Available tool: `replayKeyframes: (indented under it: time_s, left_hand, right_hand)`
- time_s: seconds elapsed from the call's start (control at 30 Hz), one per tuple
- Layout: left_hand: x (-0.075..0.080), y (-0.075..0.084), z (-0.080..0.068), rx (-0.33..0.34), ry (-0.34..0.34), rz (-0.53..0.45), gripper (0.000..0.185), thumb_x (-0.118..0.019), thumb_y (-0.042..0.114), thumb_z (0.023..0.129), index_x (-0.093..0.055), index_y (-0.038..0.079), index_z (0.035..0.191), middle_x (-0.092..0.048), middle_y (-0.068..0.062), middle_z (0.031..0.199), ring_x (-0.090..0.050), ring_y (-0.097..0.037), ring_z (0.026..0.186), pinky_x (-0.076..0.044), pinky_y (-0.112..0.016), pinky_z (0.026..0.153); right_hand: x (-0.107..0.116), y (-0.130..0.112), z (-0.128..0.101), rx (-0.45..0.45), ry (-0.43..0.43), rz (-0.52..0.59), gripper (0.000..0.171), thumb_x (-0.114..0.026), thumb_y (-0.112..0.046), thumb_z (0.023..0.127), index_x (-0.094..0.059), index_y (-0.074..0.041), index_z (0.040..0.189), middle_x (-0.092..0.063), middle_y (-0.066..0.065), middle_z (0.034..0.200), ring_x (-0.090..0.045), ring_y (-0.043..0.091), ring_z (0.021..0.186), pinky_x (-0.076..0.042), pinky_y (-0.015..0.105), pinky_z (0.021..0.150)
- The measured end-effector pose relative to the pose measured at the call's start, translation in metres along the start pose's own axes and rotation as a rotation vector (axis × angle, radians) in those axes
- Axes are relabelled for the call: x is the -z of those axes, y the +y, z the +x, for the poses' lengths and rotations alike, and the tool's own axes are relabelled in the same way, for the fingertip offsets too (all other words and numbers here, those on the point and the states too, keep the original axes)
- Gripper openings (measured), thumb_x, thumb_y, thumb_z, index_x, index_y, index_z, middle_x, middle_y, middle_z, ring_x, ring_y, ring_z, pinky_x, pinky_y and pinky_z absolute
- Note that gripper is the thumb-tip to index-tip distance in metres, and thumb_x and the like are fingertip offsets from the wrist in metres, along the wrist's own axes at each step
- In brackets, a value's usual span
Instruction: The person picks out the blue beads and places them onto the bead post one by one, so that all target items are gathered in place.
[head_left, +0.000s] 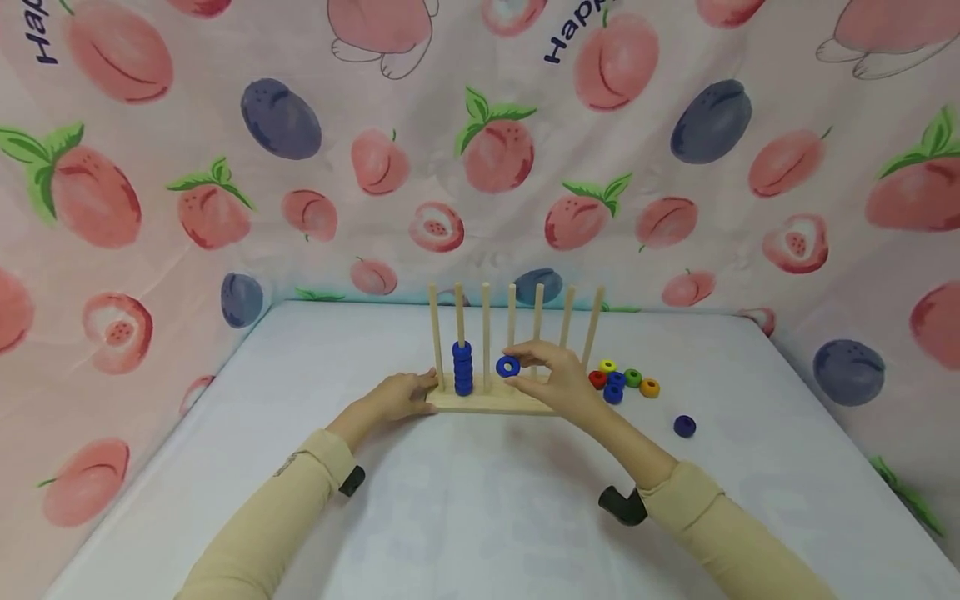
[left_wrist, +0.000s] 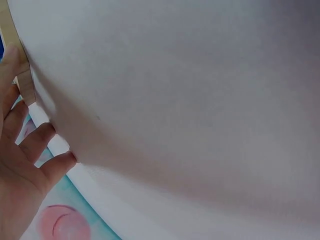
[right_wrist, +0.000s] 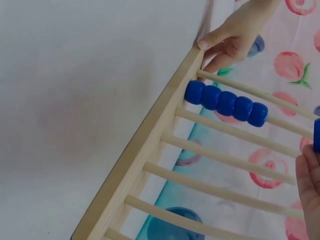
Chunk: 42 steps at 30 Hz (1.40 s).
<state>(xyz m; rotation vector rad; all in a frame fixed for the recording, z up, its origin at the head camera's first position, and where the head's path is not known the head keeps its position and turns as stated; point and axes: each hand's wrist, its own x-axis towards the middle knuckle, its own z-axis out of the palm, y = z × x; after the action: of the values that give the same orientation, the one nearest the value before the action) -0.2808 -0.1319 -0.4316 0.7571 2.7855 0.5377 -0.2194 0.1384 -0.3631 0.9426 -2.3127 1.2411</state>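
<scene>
Holding a blue ring [head_left: 507, 367] pinched in its fingers [head_left: 534, 357], the right hand [head_left: 553, 379] sits at the centre of the head view, just in front of the wooden peg rack [head_left: 495, 402], with the ring level with the lower part of the pegs, between the third and fourth from the left. The left hand [head_left: 397, 397] rests against the rack's left end, its fingers [left_wrist: 30, 145] only loosely bent and laid along the wood; the left wrist view shows them touching the base edge rather than wrapped round it. A stack of blue rings [head_left: 463, 368], five as counted in the right wrist view, already sits on the second peg [head_left: 459, 312] from the left. By my reading, the step in hand is threading the next blue ring, with the rack steadied by the other hand. The ring is well below the peg tops, so the next move would call for lifting it above the tip of the chosen peg, lining its hole up with that tip, and letting it slide down; whether it belongs on the blue stack or a neighbouring peg cannot be told. To the right of the rack on the white bench [head_left: 480, 517] lies a cluster of loose rings [head_left: 622, 383] in red, yellow, blue, green and orange, and a dark blue ring [head_left: 684, 426] lies apart, lower right.
</scene>
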Motion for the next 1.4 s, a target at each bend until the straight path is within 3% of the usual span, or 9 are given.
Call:
replayKeyframes:
  time_s: [0.17,0.33,0.77,1.13,1.4]
  left_hand:
    - [-0.003,-0.003,-0.002,0.019,-0.021,-0.01,0.058,-0.061,0.035,0.08,-0.044,0.011,0.129,-0.033,-0.005,0.139,-0.037,-0.034,0.124,-0.03,-0.045,0.103]
    - [-0.002,-0.004,-0.002,0.046,-0.006,-0.018,0.057,-0.063,0.034,0.078,-0.045,0.011,0.128,-0.034,-0.005,0.139,-0.038,-0.035,0.123,-0.031,-0.046,0.103]
    - [0.001,-0.001,0.0,0.013,0.002,-0.012,0.057,-0.064,0.034,0.078,-0.047,0.01,0.126,-0.036,-0.007,0.137,-0.042,-0.034,0.12,-0.033,-0.044,0.101]
    - [0.004,0.0,0.003,0.017,-0.007,0.0,0.057,-0.063,0.032,0.078,-0.045,0.009,0.127,-0.035,-0.008,0.137,-0.04,-0.034,0.122,-0.032,-0.044,0.102]
    - [0.002,-0.002,0.002,0.039,0.008,-0.03,0.057,-0.064,0.033,0.077,-0.047,0.011,0.126,-0.038,-0.006,0.136,-0.041,-0.033,0.121,-0.031,-0.045,0.102]
  right_hand:
    - [-0.009,-0.002,0.0,-0.035,-0.032,-0.01,0.034,-0.07,-0.013,0.074,-0.062,-0.007,0.106,-0.065,0.006,0.103,-0.061,0.015,0.089,-0.051,0.031,0.081]
    - [-0.014,-0.008,0.01,0.008,-0.057,-0.026,0.034,-0.068,-0.01,0.075,-0.06,-0.005,0.108,-0.064,0.007,0.106,-0.061,0.016,0.095,-0.05,0.031,0.085]
    - [-0.016,-0.03,0.034,-0.032,-0.018,0.053,0.035,-0.066,-0.006,0.076,-0.058,0.0,0.109,-0.063,0.013,0.107,-0.061,0.021,0.096,-0.046,0.032,0.091]
    - [-0.017,-0.023,0.052,0.039,0.055,0.029,0.035,-0.068,-0.009,0.075,-0.059,-0.003,0.108,-0.064,0.01,0.105,-0.061,0.018,0.094,-0.046,0.03,0.091]
    - [-0.016,-0.022,0.058,0.107,0.077,-0.026,0.034,-0.069,-0.01,0.075,-0.061,-0.003,0.106,-0.065,0.008,0.1,-0.06,0.017,0.092,-0.05,0.031,0.084]
